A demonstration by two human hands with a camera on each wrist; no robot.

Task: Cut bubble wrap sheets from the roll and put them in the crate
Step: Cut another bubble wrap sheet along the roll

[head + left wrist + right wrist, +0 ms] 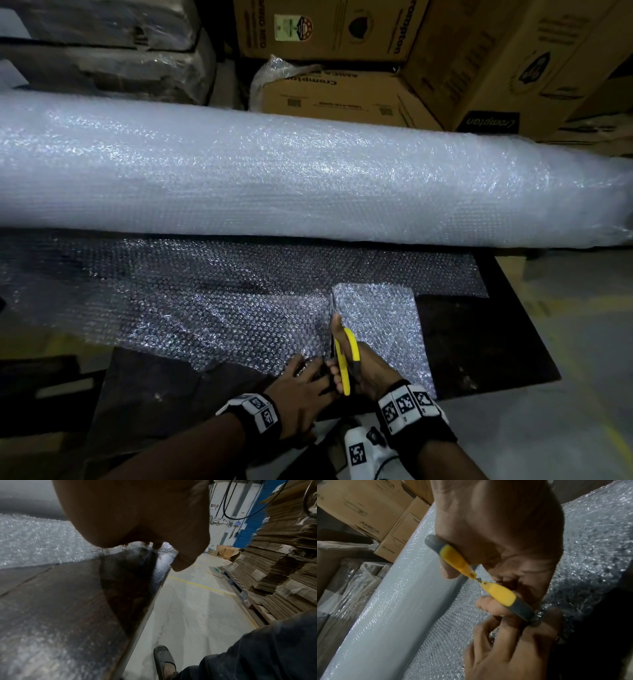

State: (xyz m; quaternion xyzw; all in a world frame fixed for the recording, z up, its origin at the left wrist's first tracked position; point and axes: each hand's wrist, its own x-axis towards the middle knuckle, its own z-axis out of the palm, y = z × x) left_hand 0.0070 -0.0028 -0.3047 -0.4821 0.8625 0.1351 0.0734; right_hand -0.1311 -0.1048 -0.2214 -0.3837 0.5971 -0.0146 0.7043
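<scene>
Right hand (pixel 363 366) had its fingers through the scissors (pixel 343 359), cutting the bubble wrap (pixel 239 308) unrolled on the table. Left hand (pixel 301 387) pressed flat beside. Keeping it taut probably helped a straight cut.

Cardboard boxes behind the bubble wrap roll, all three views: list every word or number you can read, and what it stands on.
"Crompton": white script on a black patch of the right-hand box, seen upside down.
"Crompton": side of the tilted upper box.
"AMICA": box at top left of the right wrist view.
"25 Litres": lower box.
Barcode stickers, fine print and wall signs: too small or blurred.
</scene>
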